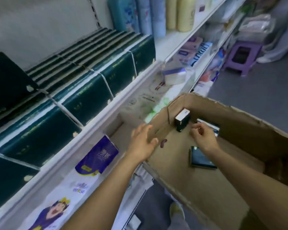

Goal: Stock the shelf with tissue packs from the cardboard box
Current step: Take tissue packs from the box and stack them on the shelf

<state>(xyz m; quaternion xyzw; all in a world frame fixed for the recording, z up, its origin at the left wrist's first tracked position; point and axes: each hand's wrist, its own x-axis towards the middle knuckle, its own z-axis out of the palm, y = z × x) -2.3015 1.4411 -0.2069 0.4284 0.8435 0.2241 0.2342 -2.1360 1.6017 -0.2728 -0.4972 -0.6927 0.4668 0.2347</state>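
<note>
Head view. Open cardboard box [256, 138] at 4 o'clock, just beside the front lip of the shelf [106, 113]. Inside: upright pack [182, 119] standing on end near the far-left corner, flat pack [203, 159] on the box floor at its 5 o'clock, third pack [214, 127] half hidden behind the right hand [204, 136]. Right hand inside the box, just at 3 o'clock of the upright pack, fingers curled; too blurred to tell whether pinching anything. Left hand [142, 141] wide, fingers spread, holding nothing, over the box's left flap. Rows of green packs [83, 100] on the shelf, 9 to 11 o'clock. Purple pack [98, 155] on the lower tier, 7 o'clock. Purple stool [243, 57] on the floor, 2 o'clock.
</note>
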